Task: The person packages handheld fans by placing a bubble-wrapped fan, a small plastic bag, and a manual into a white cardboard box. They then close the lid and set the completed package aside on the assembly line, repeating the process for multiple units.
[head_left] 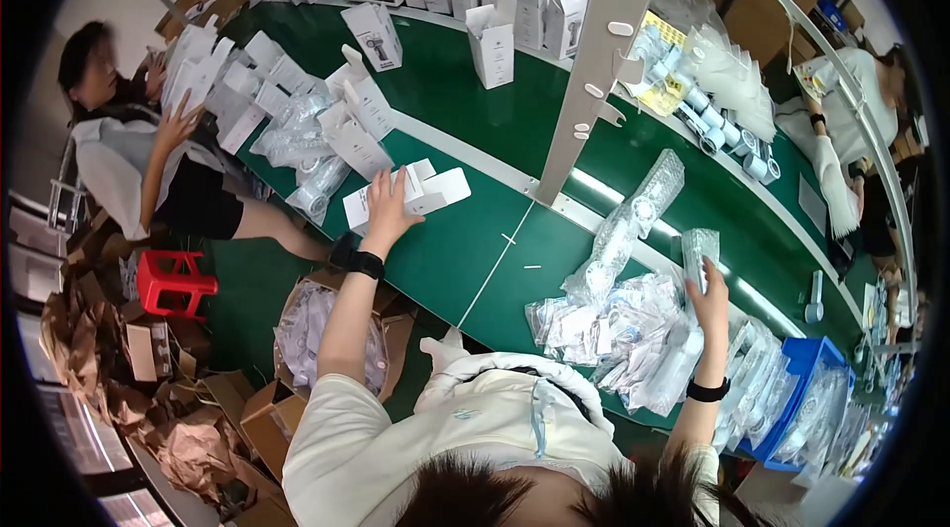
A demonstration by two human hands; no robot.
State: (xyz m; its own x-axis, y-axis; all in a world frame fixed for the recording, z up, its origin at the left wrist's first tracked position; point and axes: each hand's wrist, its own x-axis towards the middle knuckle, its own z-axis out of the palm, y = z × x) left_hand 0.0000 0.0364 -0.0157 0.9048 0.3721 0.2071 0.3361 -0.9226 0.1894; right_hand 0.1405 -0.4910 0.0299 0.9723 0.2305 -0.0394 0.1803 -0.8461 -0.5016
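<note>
Flat carton left of bagged parts

a flat white carton, unfolded with its flaps spread, lies on the green table near the left edge, under the left hand, whose palm presses on its middle. a small clear bubble-wrap bag with a pale item inside stands upright, gripped in the right hand just above a heap of similar bags.

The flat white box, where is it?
In the head view, the flat white box lies on the green table, under the left hand, beside upright boxes.
</note>
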